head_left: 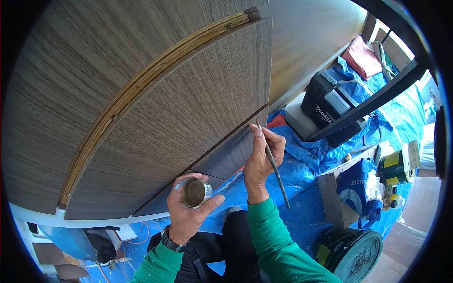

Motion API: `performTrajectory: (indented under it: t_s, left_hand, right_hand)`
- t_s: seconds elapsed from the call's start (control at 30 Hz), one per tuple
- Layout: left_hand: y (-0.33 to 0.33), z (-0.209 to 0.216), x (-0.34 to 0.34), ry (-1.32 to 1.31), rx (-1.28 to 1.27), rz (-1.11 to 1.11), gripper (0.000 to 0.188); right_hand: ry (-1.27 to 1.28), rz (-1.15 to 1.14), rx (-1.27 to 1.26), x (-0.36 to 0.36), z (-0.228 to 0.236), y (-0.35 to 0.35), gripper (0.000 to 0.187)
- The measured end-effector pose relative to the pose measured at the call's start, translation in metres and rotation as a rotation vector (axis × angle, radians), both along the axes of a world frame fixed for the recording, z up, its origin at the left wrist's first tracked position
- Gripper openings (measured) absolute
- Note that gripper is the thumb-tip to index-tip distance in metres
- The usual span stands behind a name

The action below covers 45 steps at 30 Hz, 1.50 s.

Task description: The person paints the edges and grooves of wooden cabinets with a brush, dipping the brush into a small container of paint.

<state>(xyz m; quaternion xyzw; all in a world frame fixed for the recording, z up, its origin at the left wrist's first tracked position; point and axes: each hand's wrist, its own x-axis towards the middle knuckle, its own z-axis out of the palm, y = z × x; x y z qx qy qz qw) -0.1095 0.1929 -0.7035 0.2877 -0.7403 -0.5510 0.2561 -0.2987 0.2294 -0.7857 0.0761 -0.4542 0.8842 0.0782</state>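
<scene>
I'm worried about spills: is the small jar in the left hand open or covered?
Open: the jar in the left hand has no lid, and its brownish inside shows.

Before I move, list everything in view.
Slim tool: one, dark, centre
Small pot: one, pale, centre
Wooden panels: several, brown, upper left
Sheeting: count unclear, blue, floor
Tool case: one, black, upper right
Buckets: two, dark green, right side
Bag: one, blue, near buckets
Bottles: at least two, yellowish, right
Cloth: one, pink, upper right
Frame bar: one, black, upper right
Watch: one, black, left wrist
Sleeves: two, green, lower centre
Legs: two, black, lower centre
Left grip: one, bare, around pot
Right grip: one, bare, holding tool
</scene>
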Motion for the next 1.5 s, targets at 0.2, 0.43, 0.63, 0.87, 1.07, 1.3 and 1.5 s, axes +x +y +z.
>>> performTrajectory:
  t_s: [0.2,0.43,0.63,0.87,1.07,1.3,1.5]
  left_hand:
    - [0.002,0.0,-0.003,0.014,0.005,0.004,0.06]
    - [0.001,0.0,-0.002,-0.023,0.005,0.008,0.065]
    - [0.005,0.001,-0.005,0.007,0.021,0.024,0.061]
    - [0.002,-0.001,-0.003,-0.024,0.023,0.024,0.065]
    - [0.002,-0.002,-0.003,-0.011,0.009,0.017,0.06]
    - [0.002,0.001,-0.003,-0.041,-0.016,0.017,0.067]
    - [0.002,0.001,-0.004,-0.036,-0.026,0.016,0.067]
  right_hand:
    - [0.012,-0.034,0.043,0.001,-0.004,0.003,0.013]
    - [0.009,-0.023,-0.026,0.006,0.001,-0.002,0.017]
    - [0.16,-0.134,0.211,0.003,-0.01,0.003,0.021]
    - [0.177,-0.101,0.133,0.006,-0.013,-0.003,0.02]
    - [0.245,-0.143,0.232,0.005,-0.021,-0.004,0.021]
    - [0.26,-0.135,0.272,0.005,-0.023,-0.004,0.023]
    - [0.267,-0.13,0.269,0.004,-0.023,-0.005,0.023]
